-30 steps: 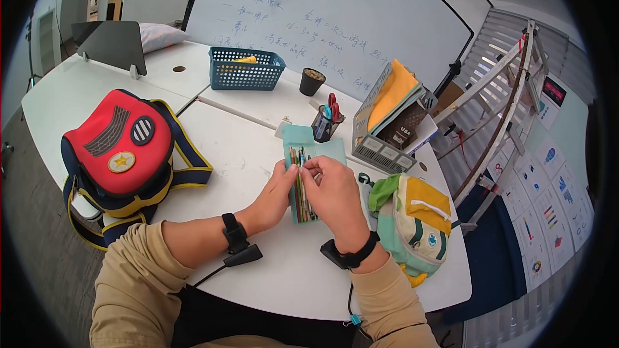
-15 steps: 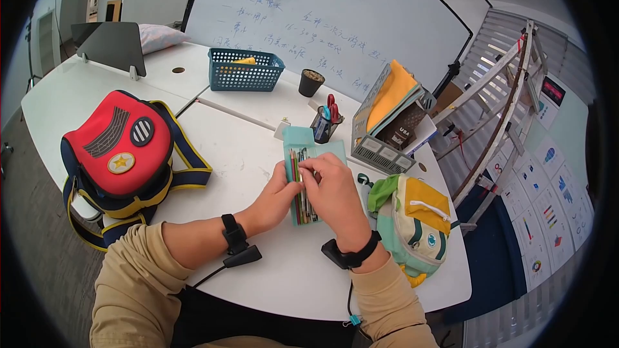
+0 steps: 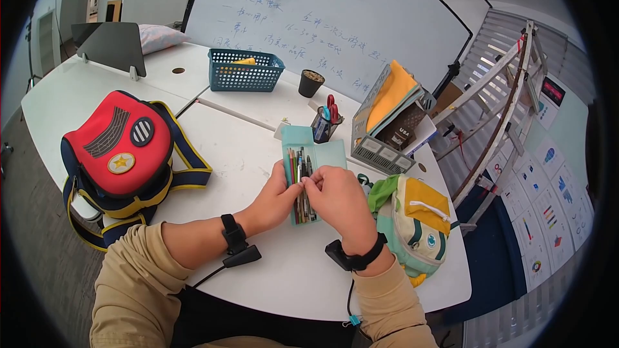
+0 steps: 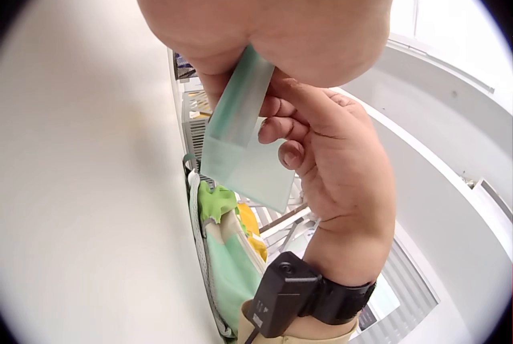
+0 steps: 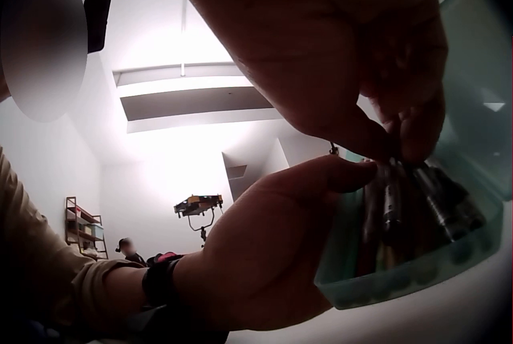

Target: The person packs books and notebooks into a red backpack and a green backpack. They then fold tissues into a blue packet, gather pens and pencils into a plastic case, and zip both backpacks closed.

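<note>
An open teal pencil case (image 3: 332, 150) holds several pencils and pens (image 3: 302, 209). My left hand (image 3: 273, 201) grips it along its left side, with the thumb over the contents; in the left wrist view this hand (image 4: 264, 16) has the translucent case (image 4: 232, 140) in its grasp. Over the case, my right hand (image 3: 342, 205) has thumb and fingertips together on a pen. The right wrist view shows that hand (image 5: 345, 56) pinching among the pens, beside the left thumb. Its fingers hide which pen it is.
A red and navy backpack (image 3: 129, 148) lies left, a green, cream and yellow bag (image 3: 412, 225) right. Behind stand a blue basket (image 3: 242, 77), a black pot (image 3: 311, 82), a pen holder with scissors (image 3: 324, 125) and a grey file rack (image 3: 382, 154).
My right hand has shifted slightly down and right over the case, uncovering more of the pens' upper ends. The left hand still holds the case, almost unmoved.
</note>
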Demonstrator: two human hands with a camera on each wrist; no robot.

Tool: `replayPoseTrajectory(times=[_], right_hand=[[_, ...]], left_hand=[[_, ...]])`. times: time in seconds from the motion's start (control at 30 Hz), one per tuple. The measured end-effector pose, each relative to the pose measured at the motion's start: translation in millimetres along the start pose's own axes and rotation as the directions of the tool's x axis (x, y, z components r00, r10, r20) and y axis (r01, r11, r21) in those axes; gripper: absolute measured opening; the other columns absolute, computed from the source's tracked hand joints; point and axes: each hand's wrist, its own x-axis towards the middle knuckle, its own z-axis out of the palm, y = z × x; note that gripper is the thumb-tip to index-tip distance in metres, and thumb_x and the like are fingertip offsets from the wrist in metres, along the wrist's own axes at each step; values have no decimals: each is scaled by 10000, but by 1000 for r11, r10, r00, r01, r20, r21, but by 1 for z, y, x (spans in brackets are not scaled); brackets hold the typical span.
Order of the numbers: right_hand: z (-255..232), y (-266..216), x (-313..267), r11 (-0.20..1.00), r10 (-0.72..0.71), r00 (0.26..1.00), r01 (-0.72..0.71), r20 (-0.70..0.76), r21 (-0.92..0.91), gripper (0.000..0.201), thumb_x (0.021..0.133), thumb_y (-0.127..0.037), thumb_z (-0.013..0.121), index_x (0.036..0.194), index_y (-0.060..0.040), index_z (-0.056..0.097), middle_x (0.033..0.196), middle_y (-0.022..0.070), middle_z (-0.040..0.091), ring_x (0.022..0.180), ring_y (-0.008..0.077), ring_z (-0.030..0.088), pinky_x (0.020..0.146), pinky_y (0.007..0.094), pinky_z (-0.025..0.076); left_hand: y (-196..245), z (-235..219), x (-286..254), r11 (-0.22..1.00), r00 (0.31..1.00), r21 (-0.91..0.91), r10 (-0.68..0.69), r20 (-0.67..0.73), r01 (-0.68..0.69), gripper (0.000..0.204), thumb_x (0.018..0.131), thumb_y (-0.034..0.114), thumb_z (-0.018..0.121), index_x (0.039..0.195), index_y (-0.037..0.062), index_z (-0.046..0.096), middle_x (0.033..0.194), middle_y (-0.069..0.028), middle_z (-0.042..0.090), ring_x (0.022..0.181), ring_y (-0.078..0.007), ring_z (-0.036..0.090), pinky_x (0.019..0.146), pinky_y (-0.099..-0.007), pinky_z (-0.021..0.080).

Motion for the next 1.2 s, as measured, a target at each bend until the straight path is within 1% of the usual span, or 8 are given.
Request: replayPoseTrajectory(times=[0.1, 0.4, 0.6, 0.7, 0.8, 1.0, 1.1, 1.2], right_hand=[[-4, -7, -2, 999, 40, 999, -39, 31, -10, 281, 1015, -251, 797, 1010, 27, 835, 869, 234, 813, 808, 413, 808, 756, 467, 635], [-6, -7, -4, 998, 53, 996, -51, 74, -26, 293, 986, -242, 796, 994, 49, 830, 879, 237, 826, 795, 394, 818, 768, 453, 649], [-12, -11, -3, 993, 116, 980, -112, 161, -34, 304, 973, -251, 808, 986, 52, 833, 846, 234, 820, 770, 366, 823, 740, 439, 648], [-11, -11, -3, 995, 100, 985, -102, 143, 1, 311, 971, -256, 821, 972, 55, 833, 825, 227, 816, 749, 353, 819, 725, 430, 644], [-7, -5, -3, 999, 44, 996, -46, 82, 28, 309, 973, -253, 830, 962, 56, 834, 825, 222, 817, 735, 338, 815, 718, 420, 642], [-14, -10, -3, 996, 62, 988, -70, 142, 52, 305, 971, -241, 835, 980, 63, 840, 844, 231, 826, 736, 344, 818, 715, 418, 644], [-12, -6, -2, 998, 24, 983, -32, 184, 45, 312, 967, -246, 829, 967, 66, 841, 822, 235, 815, 723, 349, 814, 714, 423, 644], [-11, -6, -3, 999, 36, 985, -42, 171, 30, 326, 963, -256, 823, 945, 68, 840, 791, 237, 800, 705, 343, 807, 717, 427, 645]], left_hand=[[-2, -1, 1, 1000, 1000, 5, 16, -3, -16, 564, 1211, 117, 538, 1701, 6, 283, 1577, -133, 549, 1465, -189, 558, 1284, -397, 443], [-4, 0, 0, 1000, 1000, 11, -6, 0, 6, 550, 1193, 75, 506, 1696, 18, 291, 1575, -136, 537, 1475, -197, 552, 1287, -408, 445], [-9, -2, 1, 999, 1000, 36, 16, -15, -15, 555, 1183, 53, 482, 1704, 30, 290, 1577, -136, 547, 1469, -199, 562, 1283, -410, 454], [-5, -1, 1, 1000, 1000, -19, -10, -25, 10, 558, 1183, 49, 477, 1707, 33, 288, 1572, -134, 562, 1461, -192, 571, 1282, -404, 454], [-13, -5, 5, 999, 998, -27, -23, -53, 22, 571, 1181, 47, 476, 1717, 39, 276, 1567, -130, 572, 1452, -190, 581, 1277, -399, 459], [-18, -7, 6, 998, 999, -61, -8, -49, 5, 610, 1175, 43, 474, 1741, 51, 246, 1579, -135, 566, 1447, -195, 589, 1263, -400, 475], [-17, -8, 6, 995, 999, -95, -26, -38, 23, 617, 1173, 40, 473, 1745, 60, 242, 1586, -137, 562, 1455, -200, 588, 1263, -409, 477], [-19, -9, 6, 995, 999, -97, -31, -35, 27, 619, 1174, 40, 469, 1748, 71, 238, 1590, -136, 558, 1461, -205, 590, 1267, -421, 479]])
